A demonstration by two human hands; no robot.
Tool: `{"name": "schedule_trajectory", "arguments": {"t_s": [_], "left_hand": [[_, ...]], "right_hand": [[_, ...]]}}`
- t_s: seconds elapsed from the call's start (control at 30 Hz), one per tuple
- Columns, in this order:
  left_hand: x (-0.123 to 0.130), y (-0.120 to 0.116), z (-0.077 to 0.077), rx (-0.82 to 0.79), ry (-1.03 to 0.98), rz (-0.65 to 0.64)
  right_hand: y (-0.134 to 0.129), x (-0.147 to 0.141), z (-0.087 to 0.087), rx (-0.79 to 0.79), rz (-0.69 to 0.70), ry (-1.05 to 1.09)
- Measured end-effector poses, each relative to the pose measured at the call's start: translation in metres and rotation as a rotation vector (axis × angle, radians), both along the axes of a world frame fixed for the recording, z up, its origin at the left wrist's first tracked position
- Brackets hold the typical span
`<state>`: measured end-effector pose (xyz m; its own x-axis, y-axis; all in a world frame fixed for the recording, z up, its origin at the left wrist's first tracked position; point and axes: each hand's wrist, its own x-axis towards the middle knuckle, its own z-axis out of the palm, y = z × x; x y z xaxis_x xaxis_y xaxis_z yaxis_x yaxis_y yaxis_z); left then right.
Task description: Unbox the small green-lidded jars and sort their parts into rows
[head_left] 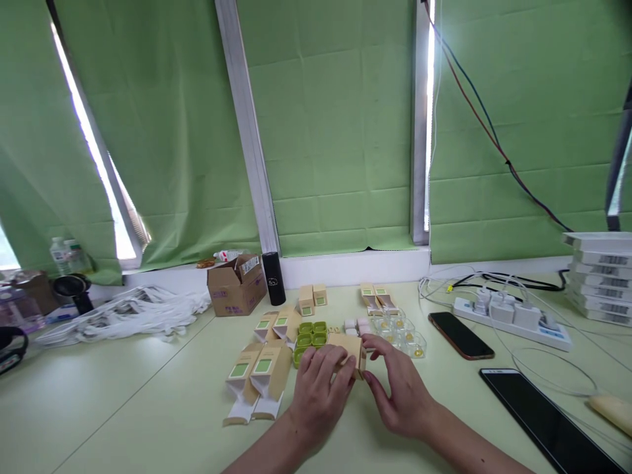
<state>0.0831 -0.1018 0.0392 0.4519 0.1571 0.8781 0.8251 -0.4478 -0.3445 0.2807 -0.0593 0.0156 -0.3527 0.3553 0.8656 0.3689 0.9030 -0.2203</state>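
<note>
A small tan cardboard box (347,342) is held between my two hands just above the table. My left hand (323,385) wraps over its near left side, fingers curled on it. At its right end, the thumb and fingertips of my right hand (397,388) pinch the edge. Behind my left hand sit several small green square cups (311,336). Several tan boxes with green labels and open white flaps (269,368) lie to the left. Beyond my right hand are clear plastic cups (402,332) with yellowish bits inside, beside small pale pink-white pieces (358,325).
Two closed tan boxes (313,299) and two open ones (378,298) stand farther back. A brown carton (237,286) and a black cylinder (273,278) are near the wall. Rightward lie a phone (461,335), a tablet (548,421) and a power strip (513,319); white cables (128,313) lie left.
</note>
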Motion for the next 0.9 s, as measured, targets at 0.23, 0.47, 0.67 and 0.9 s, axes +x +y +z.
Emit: {"name": "schedule_trajectory", "arguments": {"t_s": [0.23,0.47,0.67,0.9], "left_hand": [[-0.002,-0.001,-0.002,-0.048,0.079,0.059],[-0.001,0.002,-0.008,-0.096,0.097,0.085],[0.003,0.004,-0.008,-0.141,0.066,0.078],[0.001,0.004,-0.006,-0.224,0.021,0.055]], "right_hand": [[-0.001,-0.003,-0.006,0.021,-0.042,-0.073],[0.0,-0.007,-0.009,0.006,-0.043,-0.091],[0.001,-0.01,-0.008,-0.015,-0.052,-0.05],[0.004,-0.01,-0.008,-0.044,-0.042,-0.023]]}}
